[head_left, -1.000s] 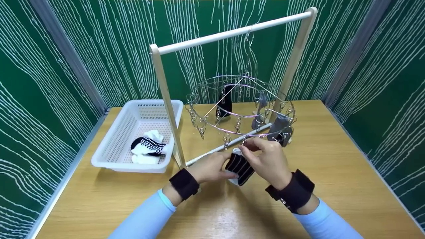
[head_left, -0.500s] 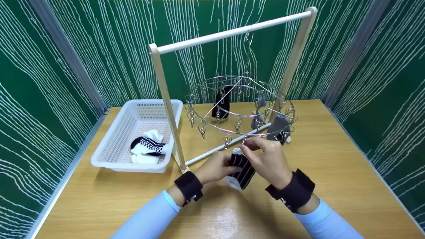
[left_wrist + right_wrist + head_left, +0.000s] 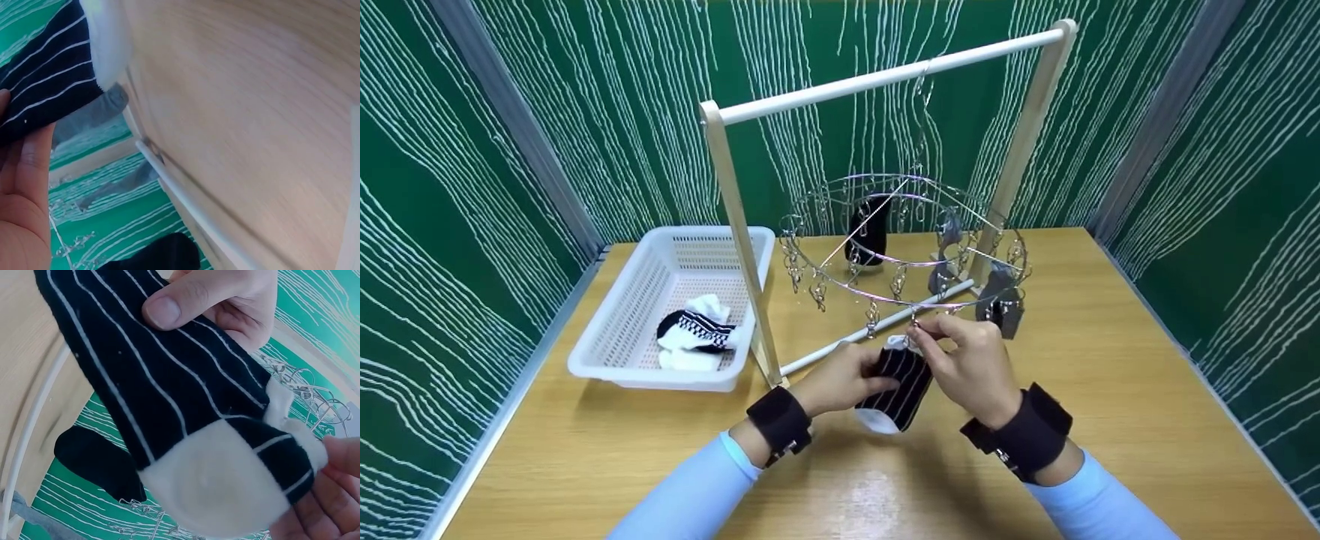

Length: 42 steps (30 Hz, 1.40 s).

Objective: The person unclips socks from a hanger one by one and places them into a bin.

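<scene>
Black striped sock [image 3: 896, 386] with white toe held above wooden table [image 3: 1110, 390], just under front clip of round wire clip hanger [image 3: 900, 247]. Left hand [image 3: 840, 379] grips sock's middle, thumb across stripes. Right hand [image 3: 971, 364] pinches at sock's cuff, possibly clip too. Grey socks [image 3: 997, 296] hang behind. White basket [image 3: 615, 330] at left.

I see a white perforated plastic basket [image 3: 630, 315] on the left of the light wooden table [image 3: 1110, 390], holding a bundle of black-and-white patterned socks [image 3: 695, 339]. Just beside it a pale wooden rack with a white crossbar [image 3: 885, 75] stands on the table. On the far side of the rack, one black sock [image 3: 868, 234] hangs, and grey socks [image 3: 999, 294] hang to the right. Green walls with white wavy lines [image 3: 472, 150] surround it all.
</scene>
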Each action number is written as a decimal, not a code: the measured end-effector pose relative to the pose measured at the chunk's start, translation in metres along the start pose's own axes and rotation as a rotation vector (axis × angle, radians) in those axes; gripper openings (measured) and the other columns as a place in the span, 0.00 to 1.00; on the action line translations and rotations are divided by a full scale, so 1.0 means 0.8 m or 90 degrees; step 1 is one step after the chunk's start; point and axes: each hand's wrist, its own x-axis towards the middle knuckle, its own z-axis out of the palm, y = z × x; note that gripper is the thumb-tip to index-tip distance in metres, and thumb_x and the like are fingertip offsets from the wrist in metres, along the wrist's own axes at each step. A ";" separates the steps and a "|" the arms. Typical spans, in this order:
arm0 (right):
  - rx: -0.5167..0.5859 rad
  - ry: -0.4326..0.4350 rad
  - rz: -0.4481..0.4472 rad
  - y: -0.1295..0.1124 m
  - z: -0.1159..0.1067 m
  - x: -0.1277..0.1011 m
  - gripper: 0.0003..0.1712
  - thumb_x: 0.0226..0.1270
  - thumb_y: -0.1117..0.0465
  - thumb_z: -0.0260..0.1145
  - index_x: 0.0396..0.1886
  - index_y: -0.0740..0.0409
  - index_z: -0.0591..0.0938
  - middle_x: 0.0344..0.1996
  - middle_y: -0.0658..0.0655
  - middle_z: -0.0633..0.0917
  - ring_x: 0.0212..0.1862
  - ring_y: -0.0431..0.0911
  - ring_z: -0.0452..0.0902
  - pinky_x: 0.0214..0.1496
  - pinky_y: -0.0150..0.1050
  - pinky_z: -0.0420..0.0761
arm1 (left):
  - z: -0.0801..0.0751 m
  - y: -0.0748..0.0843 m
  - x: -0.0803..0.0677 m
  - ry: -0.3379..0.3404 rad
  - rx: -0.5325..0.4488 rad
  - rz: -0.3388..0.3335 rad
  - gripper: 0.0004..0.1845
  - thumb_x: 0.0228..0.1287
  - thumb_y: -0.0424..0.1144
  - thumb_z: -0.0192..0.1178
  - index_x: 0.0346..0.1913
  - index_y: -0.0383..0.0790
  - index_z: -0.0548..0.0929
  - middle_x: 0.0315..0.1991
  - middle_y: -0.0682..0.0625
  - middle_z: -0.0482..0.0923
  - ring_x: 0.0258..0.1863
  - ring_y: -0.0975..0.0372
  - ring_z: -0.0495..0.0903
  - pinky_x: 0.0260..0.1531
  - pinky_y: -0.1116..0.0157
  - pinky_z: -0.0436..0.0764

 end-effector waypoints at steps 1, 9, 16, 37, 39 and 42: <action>0.003 0.003 -0.003 0.000 0.000 0.000 0.07 0.62 0.77 0.77 0.32 0.63 0.91 0.29 0.57 0.94 0.30 0.50 0.92 0.43 0.22 0.85 | -0.001 0.000 0.000 -0.004 0.005 -0.004 0.07 0.71 0.34 0.71 0.45 0.32 0.91 0.41 0.40 0.93 0.36 0.54 0.92 0.41 0.71 0.87; 0.021 0.023 -0.025 0.001 -0.002 0.002 0.08 0.61 0.78 0.77 0.31 0.63 0.90 0.28 0.58 0.93 0.29 0.51 0.92 0.43 0.23 0.87 | -0.012 -0.005 -0.008 -0.030 0.042 -0.025 0.06 0.70 0.33 0.72 0.44 0.32 0.90 0.38 0.41 0.93 0.33 0.61 0.89 0.38 0.72 0.87; 0.012 0.023 -0.029 0.004 -0.003 0.002 0.08 0.60 0.78 0.77 0.31 0.64 0.89 0.29 0.56 0.94 0.30 0.47 0.92 0.40 0.23 0.87 | -0.028 -0.008 -0.026 -0.035 0.092 -0.023 0.05 0.69 0.33 0.72 0.41 0.32 0.91 0.36 0.43 0.93 0.31 0.59 0.90 0.37 0.71 0.87; 0.018 -0.004 0.039 0.000 -0.008 0.003 0.07 0.58 0.75 0.80 0.36 0.66 0.92 0.34 0.60 0.95 0.33 0.50 0.93 0.46 0.18 0.84 | -0.115 0.010 -0.084 0.017 0.111 -0.019 0.04 0.67 0.33 0.73 0.38 0.33 0.92 0.34 0.42 0.93 0.29 0.62 0.89 0.35 0.69 0.89; 0.018 -0.008 0.042 0.000 -0.008 0.003 0.07 0.59 0.75 0.80 0.36 0.65 0.92 0.34 0.59 0.95 0.33 0.50 0.92 0.46 0.18 0.84 | -0.126 0.010 -0.091 0.029 0.093 -0.023 0.05 0.67 0.33 0.73 0.38 0.33 0.92 0.34 0.42 0.93 0.29 0.60 0.90 0.34 0.68 0.89; 0.011 -0.005 0.032 0.001 -0.007 0.003 0.07 0.59 0.75 0.80 0.35 0.65 0.91 0.34 0.59 0.95 0.33 0.49 0.92 0.45 0.19 0.84 | -0.141 0.009 -0.100 0.039 0.069 -0.034 0.06 0.68 0.33 0.72 0.40 0.32 0.92 0.36 0.41 0.93 0.32 0.57 0.92 0.35 0.68 0.91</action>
